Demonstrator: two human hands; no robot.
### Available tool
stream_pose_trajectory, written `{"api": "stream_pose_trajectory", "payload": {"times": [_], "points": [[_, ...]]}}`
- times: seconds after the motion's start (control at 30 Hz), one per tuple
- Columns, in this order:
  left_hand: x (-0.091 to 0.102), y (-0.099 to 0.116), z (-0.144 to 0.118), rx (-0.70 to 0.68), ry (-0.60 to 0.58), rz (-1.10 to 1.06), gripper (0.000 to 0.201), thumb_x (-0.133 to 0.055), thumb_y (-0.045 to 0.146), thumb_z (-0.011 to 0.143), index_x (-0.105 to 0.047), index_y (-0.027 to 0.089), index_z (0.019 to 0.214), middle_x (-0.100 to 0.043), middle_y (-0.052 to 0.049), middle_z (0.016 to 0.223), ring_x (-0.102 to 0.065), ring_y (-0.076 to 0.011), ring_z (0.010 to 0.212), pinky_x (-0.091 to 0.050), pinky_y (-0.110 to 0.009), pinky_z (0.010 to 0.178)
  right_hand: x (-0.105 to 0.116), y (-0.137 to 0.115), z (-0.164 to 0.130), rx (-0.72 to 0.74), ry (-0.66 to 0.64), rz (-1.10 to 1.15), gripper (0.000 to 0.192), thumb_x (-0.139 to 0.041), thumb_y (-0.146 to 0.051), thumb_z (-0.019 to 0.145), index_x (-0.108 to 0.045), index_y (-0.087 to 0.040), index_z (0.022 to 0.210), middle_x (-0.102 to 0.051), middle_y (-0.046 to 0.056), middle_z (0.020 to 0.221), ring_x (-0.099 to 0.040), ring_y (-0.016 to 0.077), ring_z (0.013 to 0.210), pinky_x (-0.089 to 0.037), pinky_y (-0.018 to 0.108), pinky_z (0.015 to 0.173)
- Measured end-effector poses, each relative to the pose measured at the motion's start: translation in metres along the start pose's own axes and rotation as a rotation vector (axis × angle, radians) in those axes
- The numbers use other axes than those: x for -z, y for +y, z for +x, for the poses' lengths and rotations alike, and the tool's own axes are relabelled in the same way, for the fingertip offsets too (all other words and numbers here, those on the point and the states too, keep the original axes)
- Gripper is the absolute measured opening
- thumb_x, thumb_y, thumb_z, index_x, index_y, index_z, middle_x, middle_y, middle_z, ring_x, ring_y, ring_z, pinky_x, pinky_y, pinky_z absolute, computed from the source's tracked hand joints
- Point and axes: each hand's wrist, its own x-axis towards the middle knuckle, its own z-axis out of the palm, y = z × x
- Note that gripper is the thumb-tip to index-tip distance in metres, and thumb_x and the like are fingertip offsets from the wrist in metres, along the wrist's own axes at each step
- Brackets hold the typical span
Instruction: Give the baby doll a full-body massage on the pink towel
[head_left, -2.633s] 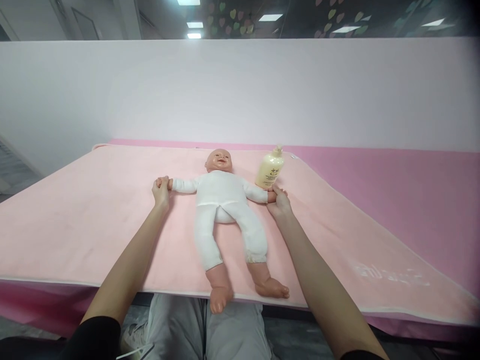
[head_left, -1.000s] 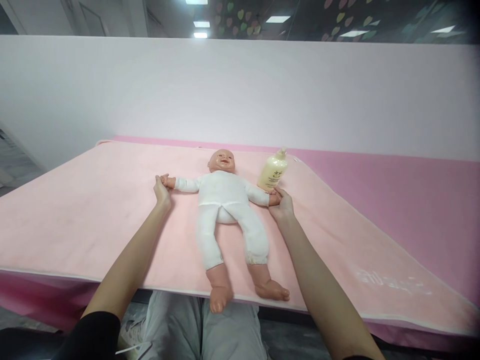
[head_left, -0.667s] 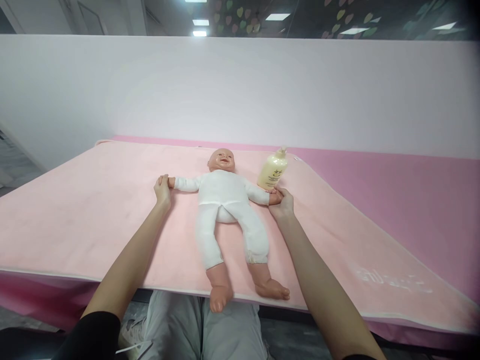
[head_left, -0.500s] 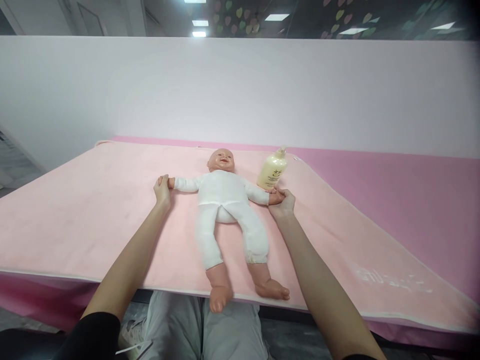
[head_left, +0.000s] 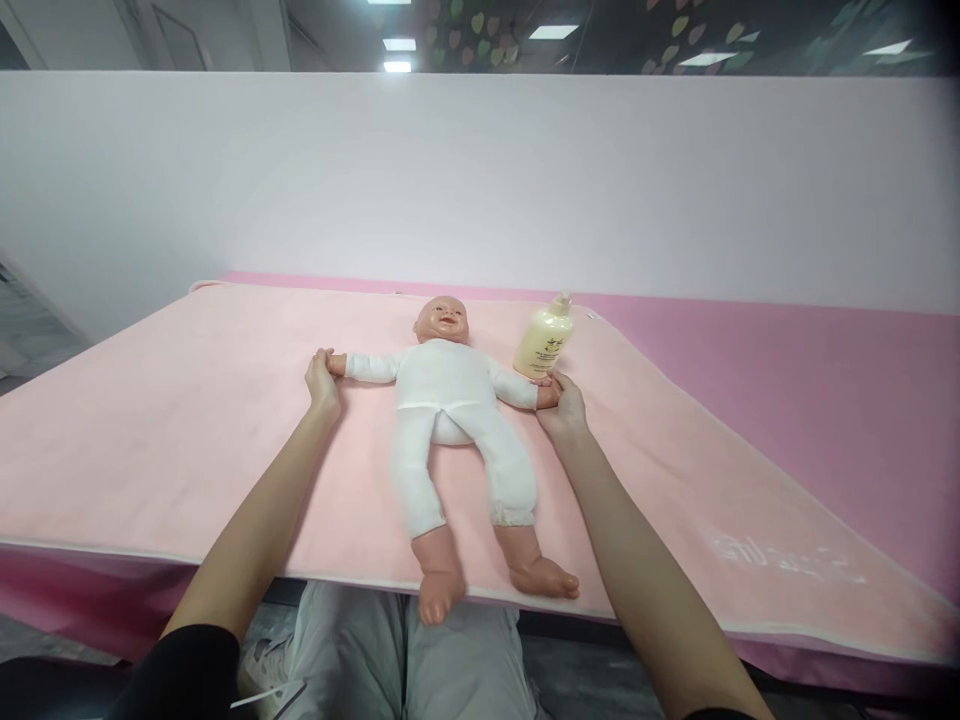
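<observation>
A baby doll (head_left: 451, 385) with a white cloth body lies on its back, head away from me and arms spread. My left hand (head_left: 322, 382) is closed around the doll's hand at the left. On the other side, my right hand (head_left: 566, 407) grips the doll's other hand, its fingers partly hidden behind it. Just beyond my right hand stands a pale yellow pump bottle (head_left: 544, 340), slightly tilted in view. The doll's feet reach the near edge of the pink towel (head_left: 225, 420) beneath it.
The towel covers most of a pink-topped table (head_left: 787, 390). Behind it rises a white partition (head_left: 480, 180) with dark glass above. My legs (head_left: 352, 650) are under the table's near edge.
Both hands keep their hold on the doll's hands. My right hand has shifted very slightly left, and the doll's arm at the left is stretched a touch further outward.
</observation>
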Motion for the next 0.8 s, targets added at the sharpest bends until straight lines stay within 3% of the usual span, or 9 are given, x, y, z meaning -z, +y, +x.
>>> {"api": "stream_pose_trajectory", "payload": {"times": [0.13,0.33,0.47,0.63,0.8], "points": [[-0.001,0.002,0.001,0.072,0.008,-0.078,0.027,-0.052,0.041,0.079,-0.060,0.017,0.087,-0.061,-0.006,0.088,-0.062,-0.0172,0.084,-0.049,-0.029,0.073,-0.001,-0.001,-0.002,0.002,0.022,-0.015,0.001,-0.049,-0.016,0.076,-0.050,-0.017,0.075,-0.053,-0.003,0.059,-0.053,0.0107,0.054,-0.052,0.026,0.061],[-0.002,0.004,-0.003,0.036,-0.022,-0.092,0.012,-0.060,0.027,0.065,-0.057,0.017,0.072,-0.056,0.000,0.076,-0.061,-0.0160,0.078,-0.048,-0.028,0.070,-0.003,-0.004,-0.007,-0.031,0.016,0.041,0.006,-0.043,-0.015,0.075,-0.047,-0.016,0.071,-0.047,-0.002,0.054,-0.050,0.0110,0.051,-0.048,0.024,0.054],[-0.002,0.006,-0.005,0.056,-0.031,-0.138,0.013,-0.055,0.023,0.065,-0.058,0.016,0.076,-0.057,-0.001,0.076,-0.061,-0.0158,0.077,-0.047,-0.028,0.069,0.001,-0.002,-0.002,-0.013,-0.003,0.108,0.005,-0.041,-0.015,0.070,-0.046,-0.017,0.072,-0.047,-0.001,0.056,-0.050,0.0107,0.051,-0.049,0.024,0.054],[-0.001,0.005,-0.003,0.073,-0.034,-0.118,0.020,-0.053,0.023,0.065,-0.060,0.016,0.083,-0.060,-0.002,0.079,-0.061,-0.0155,0.078,-0.046,-0.026,0.068,0.009,0.001,0.007,-0.006,-0.036,0.160,0.005,-0.043,-0.019,0.071,-0.046,-0.018,0.075,-0.048,-0.001,0.060,-0.051,0.0110,0.053,-0.051,0.026,0.056],[-0.001,0.002,0.000,0.029,-0.024,-0.100,0.014,-0.059,0.027,0.066,-0.056,0.017,0.075,-0.057,-0.001,0.077,-0.062,-0.0163,0.080,-0.047,-0.026,0.067,0.012,0.004,0.014,-0.003,-0.034,0.102,0.002,-0.047,-0.020,0.073,-0.046,-0.018,0.072,-0.048,-0.002,0.058,-0.052,0.0109,0.053,-0.052,0.026,0.056]]}}
